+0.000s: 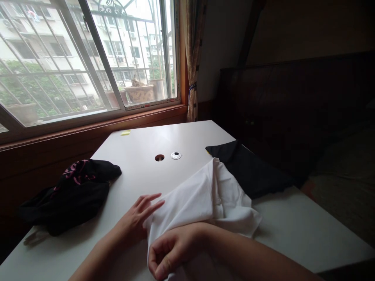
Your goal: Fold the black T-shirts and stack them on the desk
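A white cloth garment [187, 195] lies partly folded on the white table [131, 164], its far right part bunched in creases. At the garment's left edge is my left hand [140, 214], fingers stretched out and apart, the fingertips by the fabric. My right hand [172, 249] crosses over the near part of the garment with its fingers curled in. A bit of white fabric shows below those fingers, and the hand appears closed on it. The near end of the garment runs out of view under my right forearm.
A crumpled black garment with pink print [76, 191] lies at the table's left edge. Dark folded cloth [252, 168] lies along the right edge. A cable hole [159, 158], a round cover [176, 155] and a yellow note [125, 133] are farther back, before the window.
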The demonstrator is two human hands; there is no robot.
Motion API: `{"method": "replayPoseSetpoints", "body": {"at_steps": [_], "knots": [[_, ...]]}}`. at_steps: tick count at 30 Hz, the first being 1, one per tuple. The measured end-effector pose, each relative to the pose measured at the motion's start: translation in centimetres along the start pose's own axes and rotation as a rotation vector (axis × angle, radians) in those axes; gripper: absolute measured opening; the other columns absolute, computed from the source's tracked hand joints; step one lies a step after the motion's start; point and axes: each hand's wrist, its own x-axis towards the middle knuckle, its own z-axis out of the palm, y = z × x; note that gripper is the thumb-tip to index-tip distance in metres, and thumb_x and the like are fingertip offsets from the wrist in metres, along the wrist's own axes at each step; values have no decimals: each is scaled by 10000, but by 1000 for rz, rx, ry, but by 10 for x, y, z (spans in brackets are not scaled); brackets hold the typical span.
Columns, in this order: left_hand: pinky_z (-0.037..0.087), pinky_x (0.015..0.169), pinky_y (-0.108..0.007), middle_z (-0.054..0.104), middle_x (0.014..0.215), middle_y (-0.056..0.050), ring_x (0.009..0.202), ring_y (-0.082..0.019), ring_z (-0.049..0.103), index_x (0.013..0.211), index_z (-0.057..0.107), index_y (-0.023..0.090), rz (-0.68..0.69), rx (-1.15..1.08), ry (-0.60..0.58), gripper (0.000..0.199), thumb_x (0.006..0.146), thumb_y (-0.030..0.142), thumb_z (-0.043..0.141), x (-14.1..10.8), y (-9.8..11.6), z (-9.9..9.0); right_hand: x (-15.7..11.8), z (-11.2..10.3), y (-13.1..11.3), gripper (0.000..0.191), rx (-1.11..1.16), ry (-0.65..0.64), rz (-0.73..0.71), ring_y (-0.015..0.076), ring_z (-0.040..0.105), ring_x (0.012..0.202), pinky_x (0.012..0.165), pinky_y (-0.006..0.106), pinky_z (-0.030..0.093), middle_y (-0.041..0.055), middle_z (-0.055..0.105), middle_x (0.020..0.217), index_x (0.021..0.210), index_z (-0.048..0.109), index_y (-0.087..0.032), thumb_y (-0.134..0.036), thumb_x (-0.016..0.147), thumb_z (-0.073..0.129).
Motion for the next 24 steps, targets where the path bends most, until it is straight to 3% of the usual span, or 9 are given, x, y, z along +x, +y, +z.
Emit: {"method": "replayPoseSetpoints", "body": {"at_steps": [4,7,9,11,14,16,18,21,24], "knots": [[521,1020,-461,617,1367,-76,1252,-277,542,1391,567,327,182,19,-41,459,973,146,520,11,9,-2,-9,0,-9,424,-18,47,-19,90,588,722,695,187,466,-14,653,827,969,676,-156,-309,656,918],[549,967,-412,702,1223,-94,1139,-265,629,1282,654,262,92,-116,86,329,978,205,542,8,-1,-6,-29,2,-22,460,12,165,-133,132,633,722,674,241,493,24,676,837,1055,676,-144,-402,721,860],[571,916,-397,733,1136,-86,1044,-271,679,1193,698,237,-100,-246,165,265,953,269,591,1,-6,-12,-48,-3,-31,371,16,395,-302,130,621,691,609,229,461,44,690,844,1012,675,-146,-406,779,800],[581,903,-408,746,1102,-74,1017,-297,701,1148,711,222,-341,-426,250,271,915,333,628,-6,-9,-21,-68,-14,-39,230,-19,721,-497,95,547,604,523,198,373,20,675,786,934,670,-170,-353,819,749],[567,970,-440,727,1206,-70,1119,-337,679,1260,659,222,-663,-720,392,437,861,400,667,-14,-13,-38,-97,-42,-43,124,-124,1209,-697,80,437,521,457,200,267,-33,605,679,907,658,-206,-313,849,684],[545,1018,-447,682,1308,-68,1209,-345,633,1340,611,230,-753,-816,474,577,806,422,717,-17,-19,-50,-109,-62,-40,130,-226,1419,-660,86,440,514,455,208,278,-33,605,681,897,658,-206,-330,859,661],[524,1049,-444,642,1371,-66,1290,-347,571,1350,604,234,-752,-828,581,636,762,426,750,-22,-28,-58,-114,-77,-33,188,-361,1482,-473,108,490,526,482,230,346,-16,629,682,836,652,-200,-383,878,633],[552,1006,-420,671,1322,-64,1259,-331,595,1264,655,239,-698,-852,807,550,741,382,747,-34,-39,-67,-109,-81,-24,330,-766,1413,-187,152,565,592,589,286,436,8,645,663,724,651,-201,-466,913,595],[603,885,-383,746,1125,-32,1028,-269,705,1148,687,247,-687,-844,949,385,767,302,707,-49,-36,-76,-98,-71,-22,383,-1171,1317,-103,188,610,749,725,323,464,37,678,790,765,696,-207,-516,947,561]]}}
